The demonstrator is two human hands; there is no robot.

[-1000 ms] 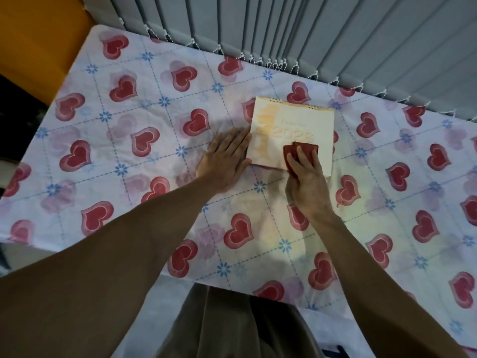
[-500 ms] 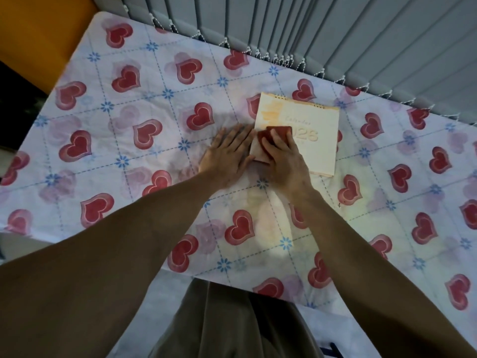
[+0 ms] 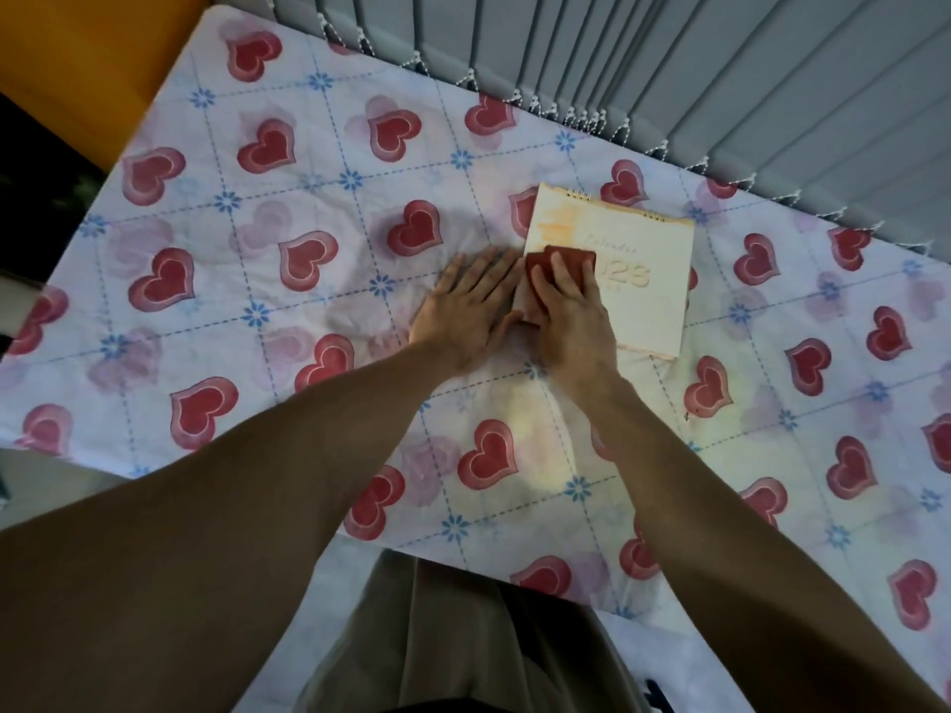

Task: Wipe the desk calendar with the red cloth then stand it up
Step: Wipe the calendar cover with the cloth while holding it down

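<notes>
A cream desk calendar (image 3: 643, 280) with a spiral binding along its far edge lies flat on the table, "2023" partly showing on its cover. My right hand (image 3: 571, 321) presses a folded red cloth (image 3: 576, 259) onto the calendar's left part, fingers spread over the cloth. My left hand (image 3: 471, 311) lies flat, palm down, on the tablecloth against the calendar's left edge, its thumb touching the near-left corner. The calendar's left portion is hidden under the cloth and my right hand.
The table wears a white cloth (image 3: 257, 280) printed with red hearts and blue flowers. Grey vertical blinds (image 3: 720, 74) hang along the far edge. An orange surface (image 3: 87, 59) stands beyond the far-left corner. My lap shows below the near edge.
My right hand slid the red cloth from the calendar's lower middle over to its left side, then slightly back to the right. My left hand stayed flat by the left edge.
</notes>
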